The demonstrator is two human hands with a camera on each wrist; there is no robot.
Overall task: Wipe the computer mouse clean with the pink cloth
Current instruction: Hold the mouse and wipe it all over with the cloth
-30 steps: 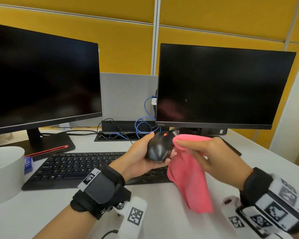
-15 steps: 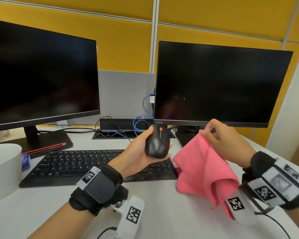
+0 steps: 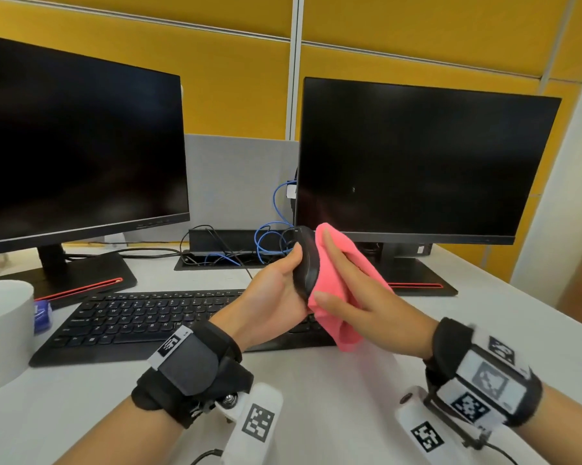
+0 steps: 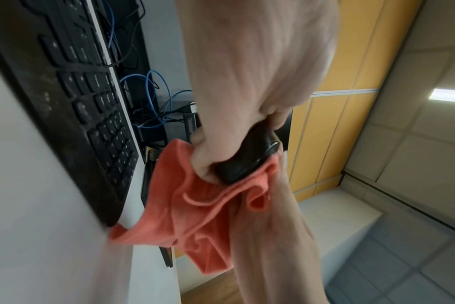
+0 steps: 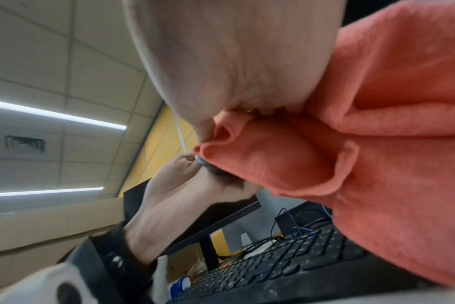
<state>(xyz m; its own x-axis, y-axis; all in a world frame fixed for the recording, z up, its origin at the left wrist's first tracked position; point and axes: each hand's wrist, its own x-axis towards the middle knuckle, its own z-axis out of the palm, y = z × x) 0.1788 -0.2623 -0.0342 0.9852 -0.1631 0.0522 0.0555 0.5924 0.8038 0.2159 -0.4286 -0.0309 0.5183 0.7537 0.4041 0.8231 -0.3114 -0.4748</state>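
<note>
Above the keyboard (image 3: 169, 320), lifted clear of the desk (image 3: 333, 407), the computer mouse (image 3: 305, 263) is sitting in the person's left hand (image 3: 273, 293), whose fingers and thumb are curling round its body and tipping it on edge toward the other hand. The right hand (image 3: 360, 297) is pressing the pink cloth (image 3: 336, 283) against the mouse's exposed face, its fingers lying fairly straight over the fabric while a loose fold is bunching in the palm and trailing below. Judging by this contact, the wiping is under way rather than finished — one face is being covered by the cloth now, and the sides under the left hand's fingers are probably still waiting for their turn, though no dirt or shine is visible enough to say which parts are already clean. The head view is giving the overall layout: both hands meeting in front of the right monitor (image 3: 424, 162), with the left monitor (image 3: 78, 146) off to the side. The left wrist view is adding what that hides — the far side of the black mouse, gripped from behind with the cloth draping under it. The right wrist view is mostly filled by cloth folds, showing only a sliver of the mouse.
</note>
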